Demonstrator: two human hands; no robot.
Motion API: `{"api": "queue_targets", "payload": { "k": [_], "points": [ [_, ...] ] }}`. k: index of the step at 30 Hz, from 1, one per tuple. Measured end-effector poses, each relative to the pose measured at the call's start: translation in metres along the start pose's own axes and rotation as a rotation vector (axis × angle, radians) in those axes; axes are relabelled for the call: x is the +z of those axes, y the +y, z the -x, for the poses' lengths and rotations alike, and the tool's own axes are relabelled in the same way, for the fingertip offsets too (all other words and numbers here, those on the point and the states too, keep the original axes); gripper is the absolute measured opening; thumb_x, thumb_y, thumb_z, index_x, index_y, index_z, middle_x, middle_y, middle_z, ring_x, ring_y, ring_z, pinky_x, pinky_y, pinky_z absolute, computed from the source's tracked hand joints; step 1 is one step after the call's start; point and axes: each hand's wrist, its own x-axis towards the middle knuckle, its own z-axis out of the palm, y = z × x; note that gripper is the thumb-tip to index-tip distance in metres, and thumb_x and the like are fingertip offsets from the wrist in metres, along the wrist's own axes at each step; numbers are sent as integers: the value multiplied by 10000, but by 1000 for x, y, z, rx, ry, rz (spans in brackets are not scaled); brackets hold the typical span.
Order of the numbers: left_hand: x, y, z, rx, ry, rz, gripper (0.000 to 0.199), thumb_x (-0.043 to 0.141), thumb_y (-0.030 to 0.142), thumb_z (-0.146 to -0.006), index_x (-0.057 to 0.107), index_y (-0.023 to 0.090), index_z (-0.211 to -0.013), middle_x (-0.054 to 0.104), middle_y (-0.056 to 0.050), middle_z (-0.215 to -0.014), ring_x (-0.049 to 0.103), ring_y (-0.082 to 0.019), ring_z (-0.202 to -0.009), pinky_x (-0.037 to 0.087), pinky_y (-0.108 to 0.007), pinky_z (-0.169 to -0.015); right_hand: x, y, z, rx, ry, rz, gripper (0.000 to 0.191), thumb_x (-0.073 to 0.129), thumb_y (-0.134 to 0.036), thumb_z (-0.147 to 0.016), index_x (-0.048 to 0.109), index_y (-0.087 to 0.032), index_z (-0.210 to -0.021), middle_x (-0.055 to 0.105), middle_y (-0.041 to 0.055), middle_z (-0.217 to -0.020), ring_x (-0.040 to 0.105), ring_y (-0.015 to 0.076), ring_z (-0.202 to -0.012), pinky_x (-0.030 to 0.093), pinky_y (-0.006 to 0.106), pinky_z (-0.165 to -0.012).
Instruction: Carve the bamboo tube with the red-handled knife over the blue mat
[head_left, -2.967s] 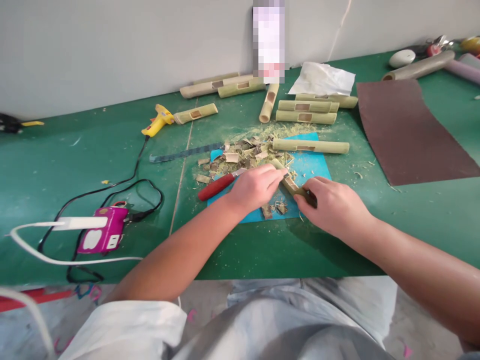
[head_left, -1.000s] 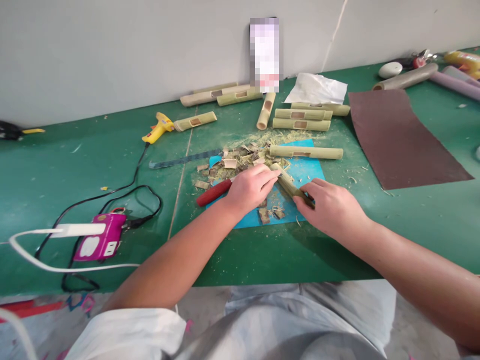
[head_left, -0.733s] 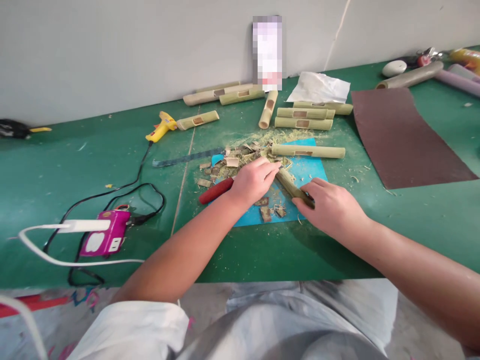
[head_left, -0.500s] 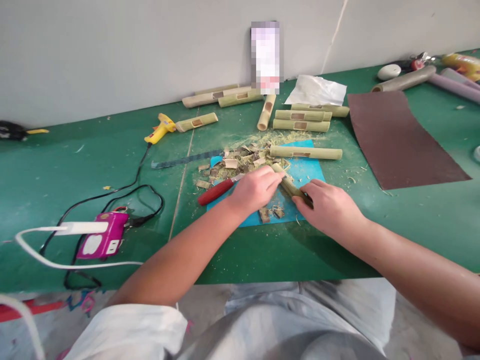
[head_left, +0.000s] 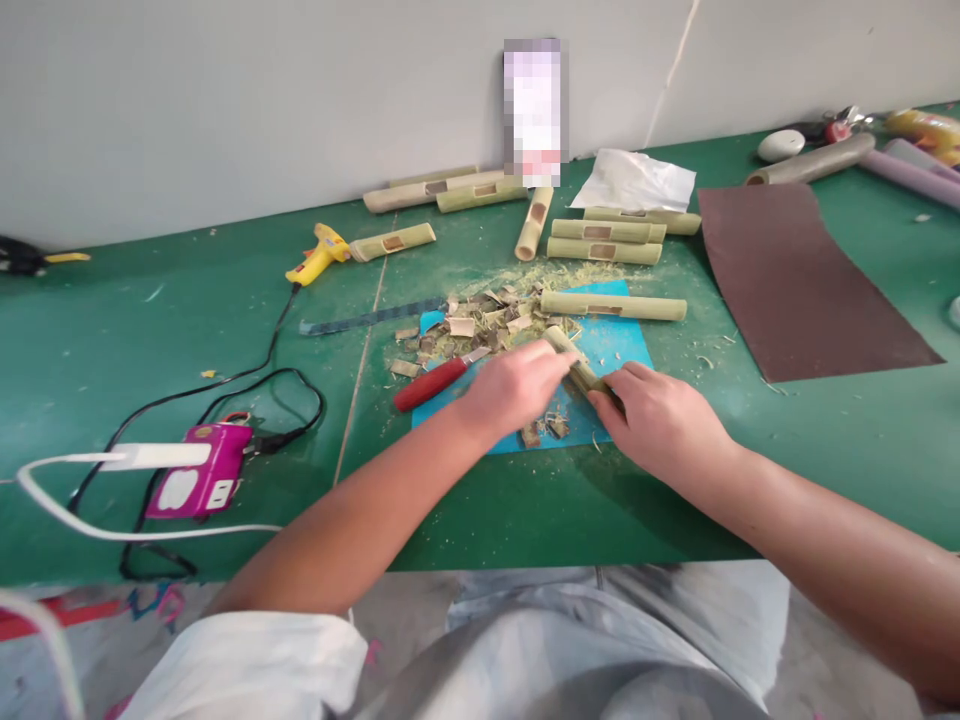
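Observation:
A bamboo tube (head_left: 561, 341) lies slanted over a blue sheet (head_left: 634, 345), its far end pointing up and left. My right hand (head_left: 651, 412) grips its near end, with fingers wrapped round it. My left hand (head_left: 521, 382) is closed at the tube's middle; whatever is between its fingers is too small to make out. Beside my left wrist rests a red-handled knife (head_left: 431, 385), its blade towards the bamboo chips (head_left: 461, 327). Just beyond my hands lies another bamboo tube (head_left: 637, 306) with a cut opening.
More notched bamboo tubes (head_left: 604, 250) lie behind, near a white paper (head_left: 637, 182) and a propped phone (head_left: 534, 110). A yellow glue gun (head_left: 321, 256) and a magenta power socket (head_left: 201, 470) with cables are at left. A brown sheet (head_left: 810, 290) lies at right.
My left hand has shifted slightly down and to the right along the tube, baring more of the knife blade. My right hand keeps its hold. The view has moved slightly.

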Motion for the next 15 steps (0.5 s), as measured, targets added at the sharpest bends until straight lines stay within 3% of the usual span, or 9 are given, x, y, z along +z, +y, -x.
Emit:
{"api": "queue_targets", "payload": {
  "k": [3,6,15],
  "points": [
    [0,0,0,-44,34,-20,350,396,278,-1038,709,122,-1021,630,-48,-754,588,-109,-653,483,-214,-603,1,1,0,6,8,0,327,450,-326,-976,668,-125,-837,648,86,-833,592,173,-690,309,296,-578],
    [-1,1,0,17,-1,34,331,403,275,-1036,693,125,-1086,643,-49,-790,608,-109,-684,494,-209,-621,0,0,0,-2,-7,0,315,465,-323,-970,664,-125,-827,648,87,-832,585,168,-674,304,297,-570],
    [1,-1,-1,-9,31,60,322,424,285,-1031,705,133,-1069,644,-44,-778,602,-111,-693,501,-216,-651,-1,0,0,-13,-11,-12,313,466,-326,-971,664,-122,-839,644,90,-838,585,169,-681,313,294,-579]
  ]
}}
